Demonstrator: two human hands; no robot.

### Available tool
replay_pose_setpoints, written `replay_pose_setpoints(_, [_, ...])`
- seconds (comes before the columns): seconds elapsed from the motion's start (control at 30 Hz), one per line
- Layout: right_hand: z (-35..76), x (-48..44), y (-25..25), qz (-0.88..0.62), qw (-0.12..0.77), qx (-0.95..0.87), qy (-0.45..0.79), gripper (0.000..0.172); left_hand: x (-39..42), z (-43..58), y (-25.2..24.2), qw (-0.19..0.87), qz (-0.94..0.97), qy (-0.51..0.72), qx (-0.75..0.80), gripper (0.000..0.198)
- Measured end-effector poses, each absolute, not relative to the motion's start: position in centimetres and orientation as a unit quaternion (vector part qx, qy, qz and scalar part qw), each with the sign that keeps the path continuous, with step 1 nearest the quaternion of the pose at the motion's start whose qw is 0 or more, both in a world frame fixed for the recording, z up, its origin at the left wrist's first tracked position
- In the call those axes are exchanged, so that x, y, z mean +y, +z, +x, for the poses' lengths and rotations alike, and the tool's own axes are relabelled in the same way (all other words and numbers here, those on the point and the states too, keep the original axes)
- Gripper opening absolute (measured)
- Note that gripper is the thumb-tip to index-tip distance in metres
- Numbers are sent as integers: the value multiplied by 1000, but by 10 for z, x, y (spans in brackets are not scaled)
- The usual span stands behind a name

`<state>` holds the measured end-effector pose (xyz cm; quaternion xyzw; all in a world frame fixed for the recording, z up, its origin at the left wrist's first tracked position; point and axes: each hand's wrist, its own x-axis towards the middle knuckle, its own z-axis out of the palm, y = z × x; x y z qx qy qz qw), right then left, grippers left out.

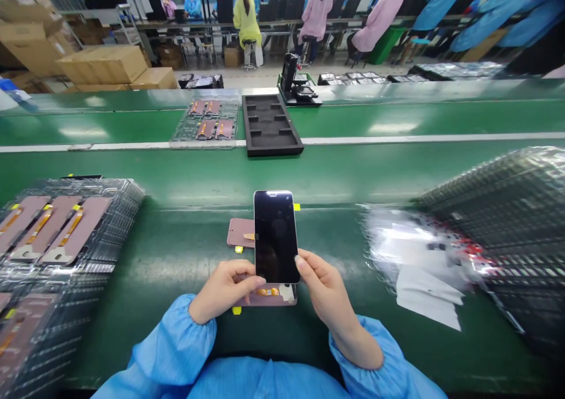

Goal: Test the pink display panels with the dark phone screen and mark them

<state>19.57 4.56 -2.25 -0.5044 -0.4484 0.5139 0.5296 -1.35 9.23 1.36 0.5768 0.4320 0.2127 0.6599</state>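
Observation:
I hold a black phone screen panel (pixel 276 235) upright over the green bench, glass side toward me. My left hand (pixel 224 289) pinches its lower left corner with closed fingers. My right hand (pixel 325 286) grips its lower right edge, thumb on the glass. Under the panel lies a pink-backed panel (pixel 270 295) with an orange flex strip and a yellow tab. A second pink-backed panel (pixel 241 233) lies flat behind it, half hidden by the one I hold.
A stack of clear trays with pink panels (pixel 57 234) stands at left. Another stack of clear trays (pixel 507 210) is at right, with peeled films (pixel 419 258) beside it. A black foam tray (pixel 269 125) sits on the conveyor (pixel 397 122). Seated workers are far behind.

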Motion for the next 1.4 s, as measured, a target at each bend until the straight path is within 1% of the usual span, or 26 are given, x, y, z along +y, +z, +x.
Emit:
replay_pose_setpoints(0.1, [197, 44, -19, -498, 528, -449, 521, 37, 91, -12, 11, 637, 586, 226, 447, 36])
replay_pose_setpoints(0.2, [198, 44, -13, -464, 522, -432, 571, 42, 92, -12, 10, 635, 582, 247, 444, 37])
replay_pose_setpoints(0.33, [198, 44, -4, -419, 479, -450, 627, 62, 92, -11, 12, 649, 562, 260, 442, 38])
replay_pose_setpoints(0.4, [198, 43, -2, -416, 467, -466, 625, 66, 93, -11, 13, 651, 557, 264, 443, 38])
replay_pose_setpoints(0.6, [196, 42, -4, -443, 481, -480, 585, 47, 91, -12, 12, 639, 570, 264, 445, 38])
replay_pose_setpoints(0.87, [193, 43, -3, -440, 494, -449, 601, 45, 92, -10, 16, 634, 576, 265, 442, 38])
replay_pose_setpoints(1.07, [195, 46, -6, -410, 498, -431, 631, 36, 92, -13, 14, 660, 554, 252, 441, 38])
replay_pose_setpoints(1.2, [195, 45, -5, -392, 495, -419, 652, 39, 94, -15, 13, 683, 533, 256, 429, 38])
replay_pose_setpoints(1.4, [196, 44, -4, -378, 504, -414, 657, 38, 95, -16, 12, 690, 524, 257, 427, 38])
